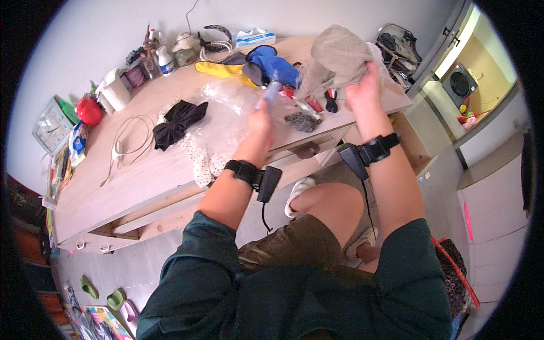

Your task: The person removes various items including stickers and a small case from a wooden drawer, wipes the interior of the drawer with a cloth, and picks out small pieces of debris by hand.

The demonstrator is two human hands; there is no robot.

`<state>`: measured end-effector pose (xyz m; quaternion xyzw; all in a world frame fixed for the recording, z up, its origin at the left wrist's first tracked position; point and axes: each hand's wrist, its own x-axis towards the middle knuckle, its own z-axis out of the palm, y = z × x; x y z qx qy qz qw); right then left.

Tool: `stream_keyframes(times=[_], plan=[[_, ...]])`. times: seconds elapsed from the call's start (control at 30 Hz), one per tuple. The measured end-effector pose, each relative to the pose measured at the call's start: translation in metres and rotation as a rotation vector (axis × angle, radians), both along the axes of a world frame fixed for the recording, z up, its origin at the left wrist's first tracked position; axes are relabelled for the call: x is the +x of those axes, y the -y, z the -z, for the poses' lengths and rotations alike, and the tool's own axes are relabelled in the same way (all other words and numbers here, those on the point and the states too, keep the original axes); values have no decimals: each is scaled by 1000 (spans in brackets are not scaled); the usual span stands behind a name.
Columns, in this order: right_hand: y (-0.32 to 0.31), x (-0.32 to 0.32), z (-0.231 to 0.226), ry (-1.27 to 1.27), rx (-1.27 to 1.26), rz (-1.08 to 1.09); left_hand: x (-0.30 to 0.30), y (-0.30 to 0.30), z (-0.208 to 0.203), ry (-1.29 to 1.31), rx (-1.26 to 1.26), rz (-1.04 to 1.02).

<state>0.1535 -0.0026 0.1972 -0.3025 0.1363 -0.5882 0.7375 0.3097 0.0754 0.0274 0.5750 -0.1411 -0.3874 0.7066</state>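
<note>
Two hands are busy: my right hand [365,85] bunches a soft, limp, light grey-beige cloth [335,56] held above the far right surface [147,170], while my left hand [262,116] is wrapped round a slim, rigid tube [270,93].

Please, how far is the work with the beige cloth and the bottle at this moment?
Done: nothing shows as finished; no wiped spot can be told. In hand: the right hand lifts a beige cloth, and the left hand holds a slim spray bottle pointed toward it. Left: the wooden desk still carries a black bow, clear plastic wrap and a blue cloth.
</note>
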Motion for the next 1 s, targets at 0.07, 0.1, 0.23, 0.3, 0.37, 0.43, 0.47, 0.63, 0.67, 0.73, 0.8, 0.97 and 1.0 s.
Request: stream_keyframes(times=[0.07,0.1,0.23,0.3,0.37,0.43,0.47,0.63,0.67,0.73,0.8,0.97,1.0], plan=[[17,-22,-10,12,-99,47,26,3,15,216,-59,-212],[22,-40,-15,3,-91,75,20,-3,-7,226,47,-211],[12,-74,-55,-42,-148,178,88,-14,-22,313,74,-427],[27,-93,-61,6,-212,148,163,-22,-13,196,-49,-482],[34,-134,-56,-19,-255,210,115,-18,-63,77,-43,-466],[14,-142,-59,-34,-326,199,98,-42,-96,79,-171,-415],[0,-142,-57,-47,-364,191,90,-52,-110,78,-296,-353],[-84,-117,-4,-583,-946,486,-70,-82,-146,619,-292,70],[-97,-108,9,-820,-1254,690,-103,-89,-149,797,-350,144],[-109,-93,29,-441,-723,459,-146,-82,-128,1150,-620,97],[-127,-92,35,2,-15,116,-153,-79,-116,1233,-722,78],[-151,-114,24,-456,-159,139,-156,-113,-128,1105,-612,410],[-134,-127,34,-362,-172,4,-159,-117,-122,1192,-626,409]])
